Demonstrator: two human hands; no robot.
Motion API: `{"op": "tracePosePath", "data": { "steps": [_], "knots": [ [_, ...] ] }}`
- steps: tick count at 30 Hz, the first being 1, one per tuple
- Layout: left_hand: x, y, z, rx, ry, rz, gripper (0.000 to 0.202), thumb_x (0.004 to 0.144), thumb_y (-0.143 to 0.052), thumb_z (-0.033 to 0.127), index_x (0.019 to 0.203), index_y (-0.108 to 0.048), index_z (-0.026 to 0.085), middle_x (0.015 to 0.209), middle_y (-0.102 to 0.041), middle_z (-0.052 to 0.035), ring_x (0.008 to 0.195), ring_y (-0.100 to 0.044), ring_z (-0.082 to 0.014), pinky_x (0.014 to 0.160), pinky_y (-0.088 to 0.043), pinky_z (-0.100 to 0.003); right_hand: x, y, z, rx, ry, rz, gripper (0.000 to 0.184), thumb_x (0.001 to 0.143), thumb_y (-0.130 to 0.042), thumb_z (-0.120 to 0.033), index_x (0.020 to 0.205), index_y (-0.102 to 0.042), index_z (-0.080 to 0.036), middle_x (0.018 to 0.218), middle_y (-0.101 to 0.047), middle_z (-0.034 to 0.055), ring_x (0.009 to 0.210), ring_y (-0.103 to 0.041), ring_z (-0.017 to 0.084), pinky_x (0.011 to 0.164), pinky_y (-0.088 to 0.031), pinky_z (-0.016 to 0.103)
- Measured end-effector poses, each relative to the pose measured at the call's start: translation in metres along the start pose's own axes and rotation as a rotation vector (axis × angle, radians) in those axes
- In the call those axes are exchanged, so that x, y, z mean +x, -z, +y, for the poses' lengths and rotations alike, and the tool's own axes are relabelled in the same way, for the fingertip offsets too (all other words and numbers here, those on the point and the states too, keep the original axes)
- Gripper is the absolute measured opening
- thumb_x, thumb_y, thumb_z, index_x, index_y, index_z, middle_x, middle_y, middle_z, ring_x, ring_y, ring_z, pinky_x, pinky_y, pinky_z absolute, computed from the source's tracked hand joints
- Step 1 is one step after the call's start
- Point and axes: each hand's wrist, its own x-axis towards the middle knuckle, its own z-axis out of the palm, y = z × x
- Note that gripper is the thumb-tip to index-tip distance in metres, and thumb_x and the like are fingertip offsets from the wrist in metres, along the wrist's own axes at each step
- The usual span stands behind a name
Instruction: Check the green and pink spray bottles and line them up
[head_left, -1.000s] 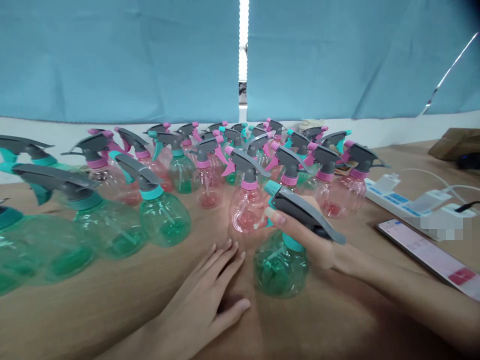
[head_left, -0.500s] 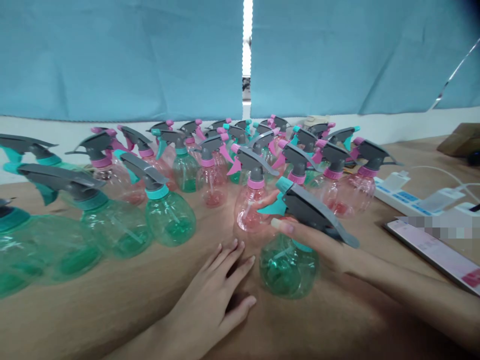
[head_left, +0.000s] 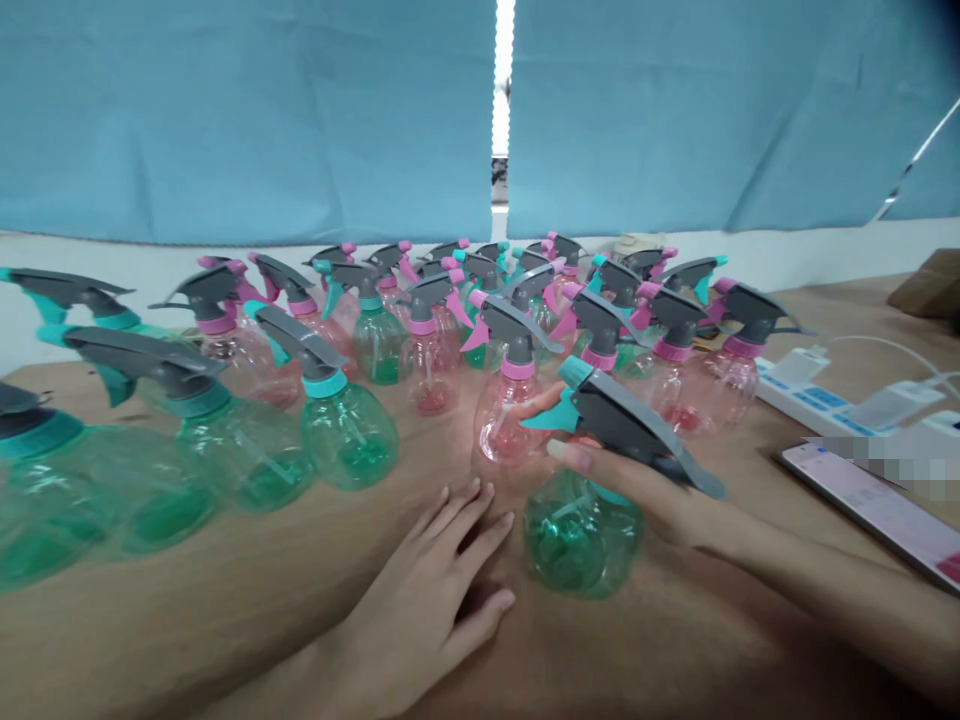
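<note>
My right hand (head_left: 630, 480) is wrapped round the neck of a green spray bottle (head_left: 581, 540) with a grey and turquoise trigger head. The bottle is upright, its nozzle pointing left. To its left, my left hand (head_left: 435, 580) lies flat on the wooden table (head_left: 247, 610), fingers spread, holding nothing. Just behind the held bottle stands a pink spray bottle (head_left: 506, 420) with a grey and pink head. Another green spray bottle (head_left: 350, 435) stands left of centre, beyond my left fingertips.
Several more green and pink spray bottles crowd the back and left, such as a green one (head_left: 247, 450). At right lie a phone (head_left: 870, 500) and a white power strip (head_left: 810, 395) with plugs and cables. A blue curtain (head_left: 262, 120) hangs behind.
The view has shifted slightly, so the bottles appear a little further right. Both hands keep their poses, the right still gripping the green spray bottle.
</note>
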Motion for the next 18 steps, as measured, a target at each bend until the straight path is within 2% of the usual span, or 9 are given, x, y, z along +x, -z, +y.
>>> {"op": "tracePosePath", "data": {
  "steps": [3, 7, 12, 15, 18],
  "knots": [
    [0.0008, 0.0011, 0.0000, 0.001, -0.006, -0.009, 0.050, 0.096, -0.048, 0.041, 0.140, -0.043, 0.018, 0.150, -0.035, -0.0086, 0.138, -0.029, -0.0274, 0.111, -0.028, -0.048, -0.0002, -0.0006, 0.0020, -0.001, -0.003, 0.040, 0.009, 0.089, -0.057, -0.032, 0.090, -0.062, -0.025, 0.078, -0.062, -0.0017, 0.079, -0.062, 0.015, 0.073, -0.049, 0.027],
    [0.0008, 0.0012, -0.0004, -0.011, -0.005, -0.008, 0.049, 0.096, -0.048, 0.042, 0.140, -0.043, 0.019, 0.150, -0.035, -0.0080, 0.138, -0.029, -0.0273, 0.111, -0.028, -0.048, -0.0004, 0.0002, 0.0032, -0.051, -0.043, 0.056, 0.011, 0.088, -0.058, -0.033, 0.082, -0.058, -0.025, 0.070, -0.054, -0.0025, 0.065, -0.054, 0.014, 0.063, -0.046, 0.028],
    [0.0000, 0.0001, -0.0007, -0.027, -0.003, 0.018, 0.049, 0.096, -0.050, 0.040, 0.140, -0.044, 0.020, 0.149, -0.037, -0.0072, 0.138, -0.030, -0.0272, 0.111, -0.027, -0.048, -0.0009, 0.0012, 0.0030, -0.076, -0.021, 0.074, 0.012, 0.087, -0.059, -0.031, 0.078, -0.053, -0.025, 0.067, -0.048, -0.0036, 0.061, -0.049, 0.013, 0.071, -0.046, 0.031],
    [0.0003, 0.0009, -0.0001, -0.039, -0.002, 0.017, 0.049, 0.096, -0.050, 0.041, 0.140, -0.044, 0.021, 0.149, -0.037, -0.0073, 0.138, -0.030, -0.0276, 0.111, -0.028, -0.048, -0.0010, 0.0014, 0.0041, -0.058, -0.027, 0.067, 0.006, 0.087, -0.058, -0.030, 0.084, -0.055, -0.025, 0.066, -0.049, -0.0039, 0.058, -0.047, 0.013, 0.070, -0.047, 0.032],
    [0.0006, 0.0020, 0.0002, -0.037, 0.001, 0.008, 0.049, 0.096, -0.049, 0.041, 0.140, -0.043, 0.021, 0.149, -0.036, -0.0077, 0.138, -0.030, -0.0277, 0.111, -0.028, -0.047, 0.0001, 0.0014, 0.0009, -0.040, -0.011, 0.057, 0.005, 0.087, -0.059, -0.028, 0.091, -0.057, -0.025, 0.071, -0.053, -0.0035, 0.064, -0.052, 0.013, 0.076, -0.048, 0.032]
  ]
}}
